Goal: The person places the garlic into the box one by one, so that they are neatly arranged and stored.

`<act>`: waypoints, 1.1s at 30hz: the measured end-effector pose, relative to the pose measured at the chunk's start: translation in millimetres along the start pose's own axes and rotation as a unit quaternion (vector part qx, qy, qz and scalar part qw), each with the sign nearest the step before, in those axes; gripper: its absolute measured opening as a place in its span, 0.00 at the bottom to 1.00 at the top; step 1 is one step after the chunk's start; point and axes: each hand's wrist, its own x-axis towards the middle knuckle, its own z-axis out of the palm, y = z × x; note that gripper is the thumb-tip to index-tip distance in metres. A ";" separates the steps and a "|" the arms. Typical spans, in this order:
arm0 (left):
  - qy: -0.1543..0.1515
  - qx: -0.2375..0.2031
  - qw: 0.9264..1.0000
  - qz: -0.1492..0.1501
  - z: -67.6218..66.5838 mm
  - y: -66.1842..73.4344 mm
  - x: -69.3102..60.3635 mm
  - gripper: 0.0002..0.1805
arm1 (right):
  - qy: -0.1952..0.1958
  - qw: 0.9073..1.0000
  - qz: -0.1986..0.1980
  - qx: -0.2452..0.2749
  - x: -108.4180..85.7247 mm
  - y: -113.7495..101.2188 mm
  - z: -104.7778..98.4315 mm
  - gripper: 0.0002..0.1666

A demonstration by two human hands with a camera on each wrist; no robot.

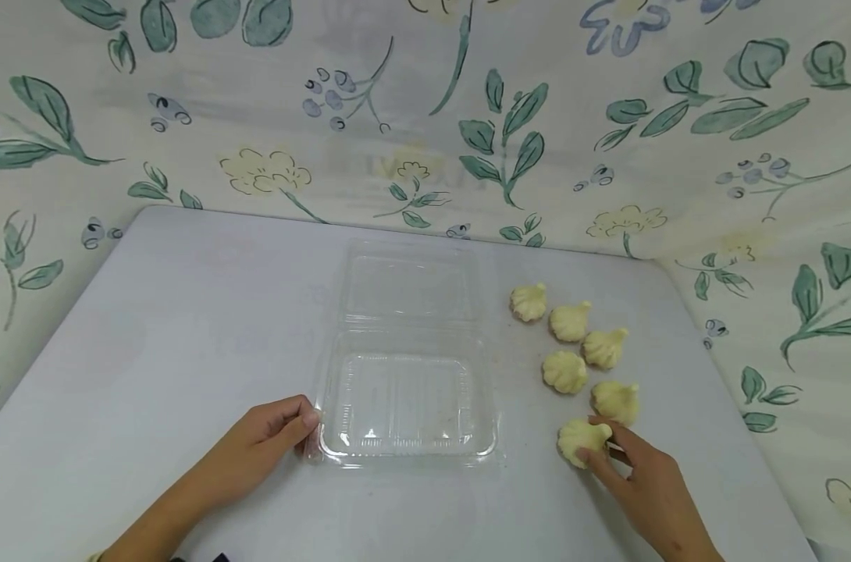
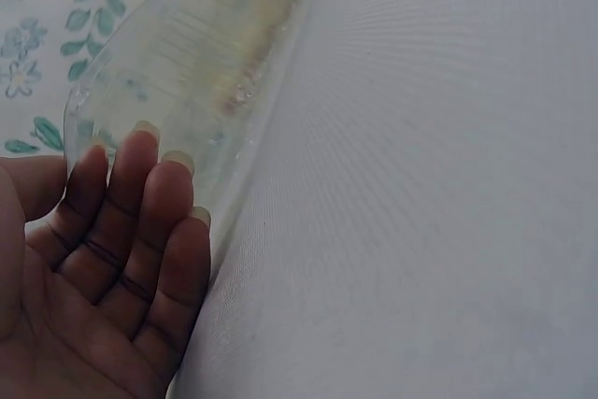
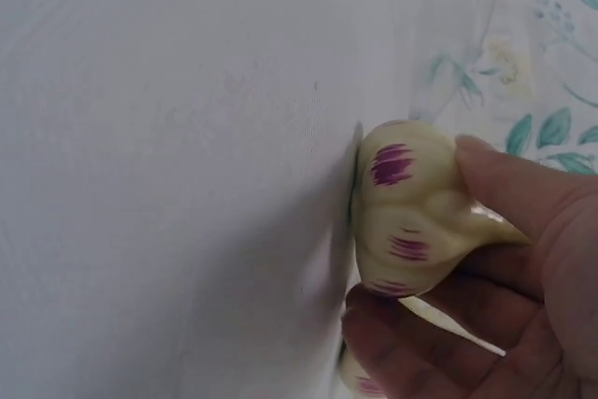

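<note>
A cream garlic bulb (image 1: pixel 578 442) at the front of the right-hand group is pinched between the thumb and fingers of my right hand (image 1: pixel 643 476). Purple streaks mark this bulb (image 3: pixel 406 217) in the right wrist view, where it appears to sit against the table. My left hand (image 1: pixel 260 441) grips the front left edge of a clear plastic clamshell container (image 1: pixel 327 390). In the left wrist view, the thumb and curled fingers (image 2: pixel 168 198) lie on either side of the container's wall. The lid (image 1: pixel 411 285) lies folded back, away from me.
Several more garlic bulbs (image 1: pixel 569 321) stand to the right of the container, one (image 1: pixel 615 402) just behind the held bulb. The white table (image 1: pixel 208 312) meets a floral cloth (image 1: pixel 411 125) at its back and sides.
</note>
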 end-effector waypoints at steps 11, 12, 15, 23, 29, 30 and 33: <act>-0.010 0.004 1.000 0.005 -2.0 -2.7 0.0 0.17 | -0.050 0.998 -0.007 -0.029 -0.6 3.5 -1.2 0.39; -0.011 0.003 1.000 0.006 -2.1 -2.9 0.0 0.17 | -0.053 0.998 -0.007 -0.032 -0.8 3.7 -1.4 0.40; -0.016 -0.006 1.000 0.011 -2.2 -3.9 0.0 0.16 | -0.065 0.997 -0.002 -0.041 -0.8 4.1 -1.5 0.41; -0.015 -0.010 1.000 0.009 -2.0 -5.9 -0.3 0.15 | -0.076 0.995 0.008 -0.064 2.6 2.9 -2.4 0.43; -0.013 -0.006 1.000 0.004 -2.3 -6.2 -0.6 0.15 | -0.028 0.998 -0.037 -0.050 1.6 -0.8 -3.4 0.33; -0.013 -0.006 1.000 0.003 -2.4 -6.1 -0.6 0.15 | -0.016 0.998 -0.049 -0.045 1.7 -1.9 -3.7 0.32; -0.013 -0.002 1.000 -0.003 -2.5 -5.5 -0.3 0.14 | 0.015 0.997 -0.074 -0.035 2.9 -6.9 -5.3 0.27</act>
